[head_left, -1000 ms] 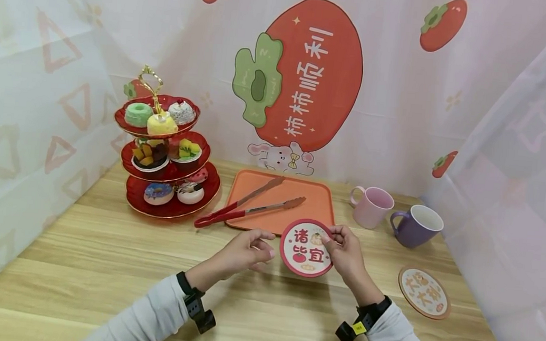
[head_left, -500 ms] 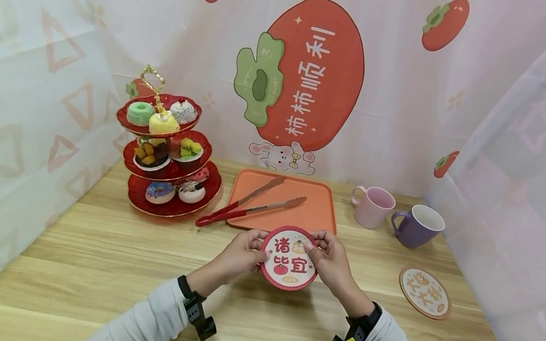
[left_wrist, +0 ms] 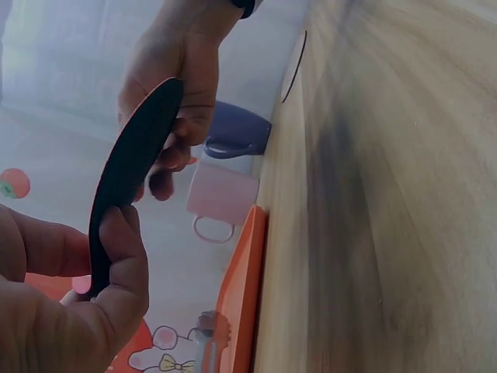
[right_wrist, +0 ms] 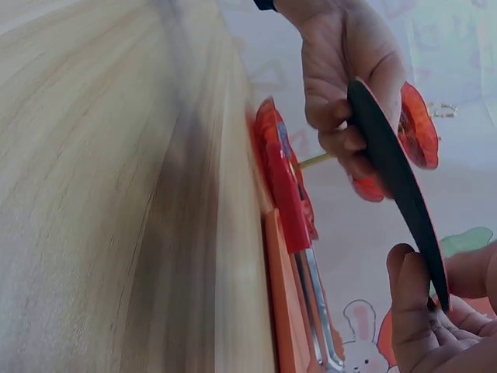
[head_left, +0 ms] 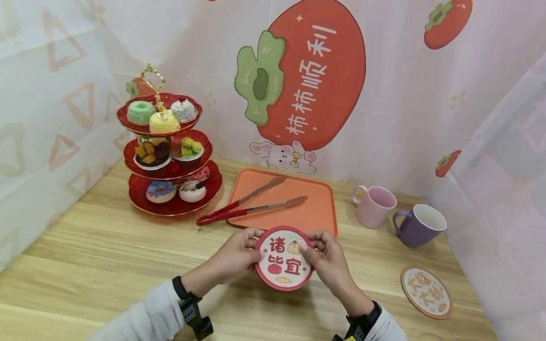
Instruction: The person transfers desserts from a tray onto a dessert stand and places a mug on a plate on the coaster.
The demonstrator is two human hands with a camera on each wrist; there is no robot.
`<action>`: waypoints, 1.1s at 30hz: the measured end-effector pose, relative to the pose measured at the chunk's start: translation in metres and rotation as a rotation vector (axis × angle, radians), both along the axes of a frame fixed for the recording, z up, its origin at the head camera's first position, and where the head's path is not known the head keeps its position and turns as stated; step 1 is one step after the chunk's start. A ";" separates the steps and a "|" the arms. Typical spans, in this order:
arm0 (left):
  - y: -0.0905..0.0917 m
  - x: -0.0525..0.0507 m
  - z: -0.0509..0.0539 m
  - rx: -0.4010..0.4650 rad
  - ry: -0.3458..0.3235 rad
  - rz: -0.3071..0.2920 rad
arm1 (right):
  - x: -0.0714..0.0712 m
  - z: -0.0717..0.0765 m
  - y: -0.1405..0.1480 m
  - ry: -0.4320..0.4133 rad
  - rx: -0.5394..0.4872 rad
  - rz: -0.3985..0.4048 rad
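Observation:
In the head view a round coaster (head_left: 281,277) with a red rim and printed characters is held above the table between both hands. My left hand (head_left: 233,255) pinches its left edge, thumb on the printed face. At the opposite edge my right hand (head_left: 332,264) pinches it the same way. Both wrist views show the coaster's dark underside (left_wrist: 133,163) nearly edge-on, raised off the wood, fingers behind it. A second coaster (head_left: 426,292), brown-rimmed, lies flat on the table to the right.
Behind the hands lies an orange tray (head_left: 314,215), with red-handled tongs (head_left: 232,213) resting across it. A three-tier red stand (head_left: 161,168) of toy desserts is at left. A pink mug (head_left: 372,209) and a purple mug (head_left: 413,230) stand at right. Printed cloth (head_left: 390,120) hangs behind.
The coaster has moved left and slightly towards the body. My left hand, beside it a second ago, has taken hold of its left edge; the right hand kept its grip.

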State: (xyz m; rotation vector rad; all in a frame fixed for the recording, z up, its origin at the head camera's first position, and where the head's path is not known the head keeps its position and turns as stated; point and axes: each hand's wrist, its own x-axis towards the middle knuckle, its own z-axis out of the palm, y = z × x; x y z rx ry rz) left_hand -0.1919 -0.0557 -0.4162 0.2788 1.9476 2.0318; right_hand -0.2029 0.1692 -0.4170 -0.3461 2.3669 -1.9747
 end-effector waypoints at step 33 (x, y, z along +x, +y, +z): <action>-0.177 0.019 -0.010 -0.297 -0.026 0.255 | -0.019 -0.013 0.054 0.066 0.315 0.068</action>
